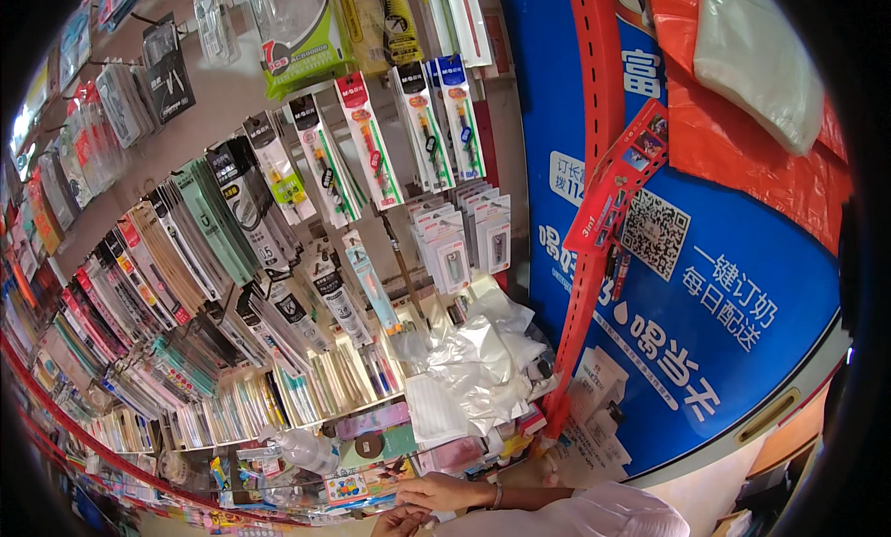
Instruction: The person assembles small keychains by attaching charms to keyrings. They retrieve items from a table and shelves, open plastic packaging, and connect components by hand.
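At the lower edge my right hand [434,490] reaches in from the right, a bracelet [498,495] on its wrist and a pale sleeve [594,513] behind it. Its fingers are bent and closed. Just below, my left hand [399,521] has its fingertips pressed together, close to the right hand. Something small and whitish shows between the two hands, too little of it to name. In front of them lies a colourful flat box [348,488], and a clear pump bottle [308,451] stands to the left.
Rows of hanging pen packs [376,152] fill the rack, above upright pens [278,402]. Crumpled white plastic bags [478,361] lie on the shelf's right end. A red strap [594,91] runs down a blue printed panel [715,314]. Red plastic bags [719,147] hang upper right.
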`<state>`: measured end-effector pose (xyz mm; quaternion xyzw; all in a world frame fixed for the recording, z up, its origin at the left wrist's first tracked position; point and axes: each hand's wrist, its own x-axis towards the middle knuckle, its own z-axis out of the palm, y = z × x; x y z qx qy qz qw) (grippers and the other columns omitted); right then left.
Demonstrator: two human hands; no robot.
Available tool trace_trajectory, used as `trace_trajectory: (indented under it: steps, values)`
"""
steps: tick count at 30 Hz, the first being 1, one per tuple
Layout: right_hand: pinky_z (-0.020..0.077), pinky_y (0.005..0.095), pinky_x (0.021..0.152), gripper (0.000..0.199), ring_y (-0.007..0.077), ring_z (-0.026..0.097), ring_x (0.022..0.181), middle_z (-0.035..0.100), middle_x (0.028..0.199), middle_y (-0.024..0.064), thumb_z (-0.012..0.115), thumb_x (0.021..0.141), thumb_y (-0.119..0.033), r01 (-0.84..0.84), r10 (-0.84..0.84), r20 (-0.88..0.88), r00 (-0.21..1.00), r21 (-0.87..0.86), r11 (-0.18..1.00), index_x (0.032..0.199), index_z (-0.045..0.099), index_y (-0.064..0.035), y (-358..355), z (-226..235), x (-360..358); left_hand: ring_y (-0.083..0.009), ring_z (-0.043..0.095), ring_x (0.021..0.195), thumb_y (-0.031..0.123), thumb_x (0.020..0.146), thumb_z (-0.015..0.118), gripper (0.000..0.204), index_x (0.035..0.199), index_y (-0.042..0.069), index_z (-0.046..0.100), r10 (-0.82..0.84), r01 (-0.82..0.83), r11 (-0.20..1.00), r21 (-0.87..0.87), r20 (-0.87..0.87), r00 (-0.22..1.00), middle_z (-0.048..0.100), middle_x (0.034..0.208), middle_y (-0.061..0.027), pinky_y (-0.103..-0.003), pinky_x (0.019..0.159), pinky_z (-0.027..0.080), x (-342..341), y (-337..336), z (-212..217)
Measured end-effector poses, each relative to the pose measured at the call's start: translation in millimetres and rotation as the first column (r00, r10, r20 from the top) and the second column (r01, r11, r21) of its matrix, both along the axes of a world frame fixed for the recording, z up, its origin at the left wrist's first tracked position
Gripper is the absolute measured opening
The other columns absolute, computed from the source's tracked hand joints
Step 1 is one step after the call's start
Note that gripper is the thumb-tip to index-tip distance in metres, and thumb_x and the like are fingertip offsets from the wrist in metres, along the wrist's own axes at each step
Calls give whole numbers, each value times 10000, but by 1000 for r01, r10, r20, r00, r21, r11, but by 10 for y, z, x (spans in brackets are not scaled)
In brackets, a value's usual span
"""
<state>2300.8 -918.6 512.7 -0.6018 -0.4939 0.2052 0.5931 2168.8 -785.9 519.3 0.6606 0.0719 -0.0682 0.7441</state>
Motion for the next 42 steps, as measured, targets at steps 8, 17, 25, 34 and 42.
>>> trace_trajectory:
  steps: [8,17,25,34,42]
  values:
    - [453,317,572,252,180,597,633,648,805,118,474,998,-223,3,-1,52,999,-46,999,1124,592,-40,-99,58,72,-47,500,652,186,961,567,207,1092,59,664,-78,78,997,1,-115,990,681,916,15,-184,568,371,-1,-48,127]
    - [466,293,691,266,162,574,737,628,888,93,413,1020,-211,9,0,61,998,-142,990,1131,565,-24,15,59,-194,-45,526,688,180,959,574,235,1138,36,623,-145,133,971,-196,-46,988,642,1084,-13,-189,611,431,-215,187,-288]
    - [464,307,656,240,160,549,693,556,787,95,410,1022,-231,12,5,85,996,-192,981,1137,562,-85,318,-38,-465,-77,545,698,162,951,586,222,1099,3,635,-117,84,925,-370,-68,991,643,969,-29,-243,703,476,-478,483,-271]
    - [480,340,784,265,256,612,874,616,982,129,419,1013,-258,97,-66,152,986,-203,974,1155,572,-95,391,-17,-595,-112,592,850,129,949,578,200,1112,26,635,-196,147,927,-344,-112,974,660,1009,-31,-254,752,477,-497,675,-260]
    - [499,346,706,255,235,620,775,628,897,145,453,999,-260,160,-130,151,980,-210,964,1132,585,-88,333,108,-648,-40,425,523,126,973,509,247,1167,14,610,-305,288,946,-145,-110,946,645,797,-48,-198,475,321,-465,752,-182]
